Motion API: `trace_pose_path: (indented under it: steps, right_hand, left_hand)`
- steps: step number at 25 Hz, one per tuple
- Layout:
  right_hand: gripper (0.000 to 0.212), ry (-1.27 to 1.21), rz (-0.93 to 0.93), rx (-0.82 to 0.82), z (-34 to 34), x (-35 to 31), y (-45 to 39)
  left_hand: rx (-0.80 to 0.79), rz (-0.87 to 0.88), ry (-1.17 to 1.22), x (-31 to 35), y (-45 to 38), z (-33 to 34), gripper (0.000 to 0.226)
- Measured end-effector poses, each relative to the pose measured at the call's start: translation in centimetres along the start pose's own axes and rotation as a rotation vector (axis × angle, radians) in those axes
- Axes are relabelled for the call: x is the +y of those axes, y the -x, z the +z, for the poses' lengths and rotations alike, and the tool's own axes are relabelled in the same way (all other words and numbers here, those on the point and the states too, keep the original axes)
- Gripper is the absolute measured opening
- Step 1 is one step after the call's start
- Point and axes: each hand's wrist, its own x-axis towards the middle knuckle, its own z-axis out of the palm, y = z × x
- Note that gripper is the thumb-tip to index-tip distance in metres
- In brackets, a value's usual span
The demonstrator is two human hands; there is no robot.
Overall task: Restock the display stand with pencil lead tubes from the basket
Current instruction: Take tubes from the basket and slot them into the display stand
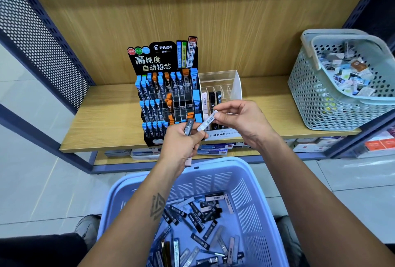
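Observation:
A black tiered display stand (168,95) with blue- and orange-capped lead tubes stands on the wooden shelf (102,123); several middle slots hold nothing. Beside it is a clear acrylic stand (230,82) holding a few black and pale tubes. My left hand (181,141) grips a few tubes, a dark one (189,126) sticking up. My right hand (239,121) pinches the top of a white barcoded tube (207,122) whose lower end reaches my left hand. Below my arms, the blue basket (256,198) holds several loose lead tubes (198,219).
A pale green perforated basket (316,95) full of small packets sits at the shelf's right end. Boxed stock (310,144) lies on the lower shelf. Dark perforated metal side panels (32,31) frame the shelf unit. White floor tiles surround the blue basket.

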Motion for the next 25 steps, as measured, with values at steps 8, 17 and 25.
trace_pose_path:
  steps: [8, 17, 25]
  right_hand:
    - [0.017, 0.328, -0.245, 0.380, -6.6, -2.9, -1.4]
    - [0.016, 0.821, -0.319, 0.402, -6.8, -2.5, -2.2]
    - [0.016, 1.007, -0.497, 0.328, -4.0, -1.6, -4.3]
  left_hand:
    - [-0.090, -0.080, -0.050, -1.4, -0.8, 1.4, 0.014]
    - [-0.191, -0.187, 0.149, 0.0, -0.6, 1.4, 0.024]
    - [-0.227, -0.148, 0.102, -0.4, -0.7, 1.4, 0.025]
